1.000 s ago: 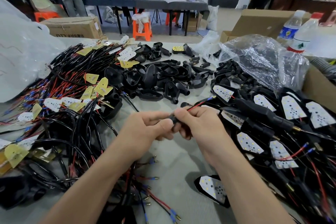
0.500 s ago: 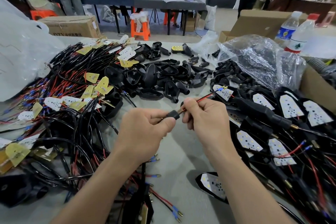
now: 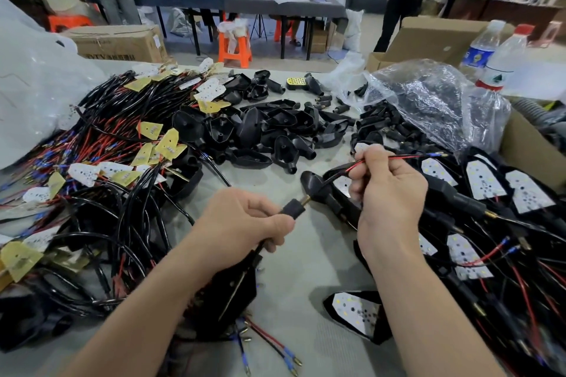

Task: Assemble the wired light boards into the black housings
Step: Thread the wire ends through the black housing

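My left hand [image 3: 242, 223] grips a brass-tipped black stem [image 3: 292, 209]; my right hand [image 3: 389, 193] pinches red-and-black wires [image 3: 398, 158] just right of it.

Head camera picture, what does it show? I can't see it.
A person's left hand holds a small black tube while the right hand pinches red and black wires. Piles of black housings and wired light boards lie on the grey table around them.

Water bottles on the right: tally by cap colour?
White-capped bottle: 1
Red-capped bottle: 1
Total: 2
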Demonstrator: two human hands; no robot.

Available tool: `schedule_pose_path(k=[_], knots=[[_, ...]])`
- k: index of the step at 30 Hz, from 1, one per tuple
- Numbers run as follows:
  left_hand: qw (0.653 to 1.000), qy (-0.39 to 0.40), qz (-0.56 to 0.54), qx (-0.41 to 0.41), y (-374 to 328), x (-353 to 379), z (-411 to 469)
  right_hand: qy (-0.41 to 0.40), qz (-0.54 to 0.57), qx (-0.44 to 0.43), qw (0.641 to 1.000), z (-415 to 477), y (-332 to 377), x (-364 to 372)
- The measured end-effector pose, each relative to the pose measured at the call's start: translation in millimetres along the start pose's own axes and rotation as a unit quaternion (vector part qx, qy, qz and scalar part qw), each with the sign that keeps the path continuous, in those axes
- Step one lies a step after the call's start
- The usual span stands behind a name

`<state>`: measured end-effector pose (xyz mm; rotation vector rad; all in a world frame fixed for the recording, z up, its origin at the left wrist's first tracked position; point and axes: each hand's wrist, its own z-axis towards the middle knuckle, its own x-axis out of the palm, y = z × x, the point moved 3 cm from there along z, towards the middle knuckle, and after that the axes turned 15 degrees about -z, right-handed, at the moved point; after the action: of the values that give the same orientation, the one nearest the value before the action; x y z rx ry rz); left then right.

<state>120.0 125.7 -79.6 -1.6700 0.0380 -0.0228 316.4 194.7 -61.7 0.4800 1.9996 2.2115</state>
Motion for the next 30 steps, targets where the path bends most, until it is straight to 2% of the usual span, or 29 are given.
schedule_pose_path(k=[2,4,6,8,10,11,13,16,18,20,23,27,30], knots=[[0.989,0.125,-0.059,-0.057,0,0,-7,-0.017,0.034,-0.001,0.999,4,3,-6],[0.972,0.176,-0.123,-0.091,-1,1,-12,-0.003,0.066,0.014,0.998,5,3,-7],[0.972,0.152,-0.156,-0.091,-1,1,-11,0.071,0.057,0.055,0.994,1,0,0],[0.975,0.111,-0.177,-0.074,0,1,-8,0.207,-0.027,0.089,0.974,-10,-5,14],[0.977,0.090,-0.185,-0.062,1,2,-6,0.334,-0.135,0.051,0.932,-24,-10,25],[0.978,0.085,-0.180,-0.059,2,1,-5,0.364,-0.156,0.029,0.918,-29,-13,27],[0.979,0.070,-0.184,-0.057,5,0,-2,0.352,-0.143,0.012,0.925,-31,-13,29],[0.969,0.075,-0.220,-0.080,9,-4,1,0.244,-0.066,0.026,0.967,-19,-10,23],[0.973,0.088,-0.192,-0.093,9,-6,0,0.188,-0.032,0.042,0.981,-10,-9,16],[0.977,0.052,-0.185,-0.092,10,-8,2,0.161,-0.028,0.042,0.986,-5,-9,10],[0.979,-0.018,-0.195,-0.060,7,-11,6,0.159,-0.028,0.051,0.986,-4,-11,9],[0.983,-0.030,-0.180,-0.028,5,-11,6,0.187,-0.030,0.062,0.980,-8,-14,13],[0.989,-0.065,-0.129,-0.013,6,-13,6,0.222,-0.050,0.059,0.972,-12,-16,15]])
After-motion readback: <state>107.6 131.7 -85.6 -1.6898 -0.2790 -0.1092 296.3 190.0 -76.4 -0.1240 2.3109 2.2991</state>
